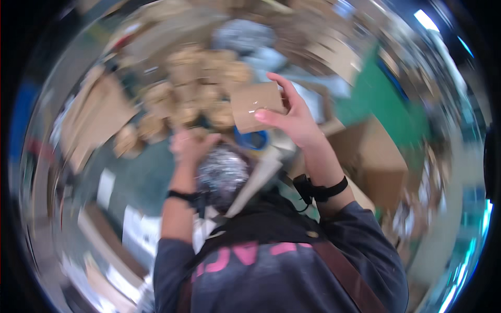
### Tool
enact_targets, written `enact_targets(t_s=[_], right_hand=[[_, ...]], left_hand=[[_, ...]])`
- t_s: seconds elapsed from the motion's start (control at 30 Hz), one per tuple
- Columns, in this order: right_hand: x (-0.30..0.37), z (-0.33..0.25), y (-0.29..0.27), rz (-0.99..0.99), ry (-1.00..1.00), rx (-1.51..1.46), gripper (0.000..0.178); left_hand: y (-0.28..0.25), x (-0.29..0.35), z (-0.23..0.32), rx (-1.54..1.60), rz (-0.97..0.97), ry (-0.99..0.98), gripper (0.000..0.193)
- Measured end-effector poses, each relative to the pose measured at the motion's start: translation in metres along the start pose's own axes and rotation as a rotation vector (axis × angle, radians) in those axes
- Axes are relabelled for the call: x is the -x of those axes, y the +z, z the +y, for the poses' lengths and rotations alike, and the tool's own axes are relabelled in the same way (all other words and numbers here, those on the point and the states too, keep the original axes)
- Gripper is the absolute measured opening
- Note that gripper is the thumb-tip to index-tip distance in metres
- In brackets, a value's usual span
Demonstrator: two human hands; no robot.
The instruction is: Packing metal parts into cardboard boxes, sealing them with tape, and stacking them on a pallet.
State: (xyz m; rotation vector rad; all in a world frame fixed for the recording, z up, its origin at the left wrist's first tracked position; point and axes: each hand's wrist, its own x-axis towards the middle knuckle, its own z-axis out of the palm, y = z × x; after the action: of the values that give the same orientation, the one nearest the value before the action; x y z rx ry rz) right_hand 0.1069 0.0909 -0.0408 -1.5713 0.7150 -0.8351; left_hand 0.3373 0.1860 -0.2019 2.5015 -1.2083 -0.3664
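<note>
A small brown cardboard box (254, 107) is held up in front of me by my right hand (295, 117), its thumb across the near face and its fingers around the right side. My left hand (192, 146) is smeared by motion beside the nearest of several tan, paper-like bundles (185, 94). Whether its fingers grip one of them is unclear. Just below and to the right of that hand lies a shiny, crinkled silvery bundle (224, 172). Under the box, a blue ring-shaped thing (251, 139) partly shows.
An open cardboard carton (368, 151) stands right of my right forearm. Flattened brown cardboard (96, 117) lies at the left. Grey and pale blue plastic bags (242, 36) sit at the back. A green surface (386, 99) stretches across the right, and a long cardboard piece (112, 240) lies lower left.
</note>
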Motion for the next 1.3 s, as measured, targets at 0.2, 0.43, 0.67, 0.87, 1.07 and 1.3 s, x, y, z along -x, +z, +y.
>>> enact_targets(t_s=[0.2,0.43,0.67,0.87,1.07,1.3], right_hand=[[0.233,-0.047,-0.231,0.478,0.073,-0.511,0.08],[0.291,0.045,-0.33,0.657,0.779,1.402,0.08],[0.302,0.188,-0.408,0.215,1.103,1.577,0.086],[0.323,0.064,-0.398,0.786,0.228,0.292,0.043],[0.449,-0.01,-0.33,0.922,0.161,-0.052,0.03],[0.503,0.108,-0.301,1.096,0.786,0.519,0.044]], left_hand=[[-0.001,-0.01,-0.035,-0.056,-0.092,0.052,0.091],[-0.105,0.019,-0.012,0.48,0.085,0.221,0.067],[-0.139,0.178,0.244,0.781,-0.232,0.592,0.093],[0.073,0.243,0.449,0.494,-0.782,1.2,0.073],[0.27,0.308,0.541,-0.198,-1.505,0.663,0.088],[0.263,0.34,0.512,-0.39,-0.787,1.327,0.079]])
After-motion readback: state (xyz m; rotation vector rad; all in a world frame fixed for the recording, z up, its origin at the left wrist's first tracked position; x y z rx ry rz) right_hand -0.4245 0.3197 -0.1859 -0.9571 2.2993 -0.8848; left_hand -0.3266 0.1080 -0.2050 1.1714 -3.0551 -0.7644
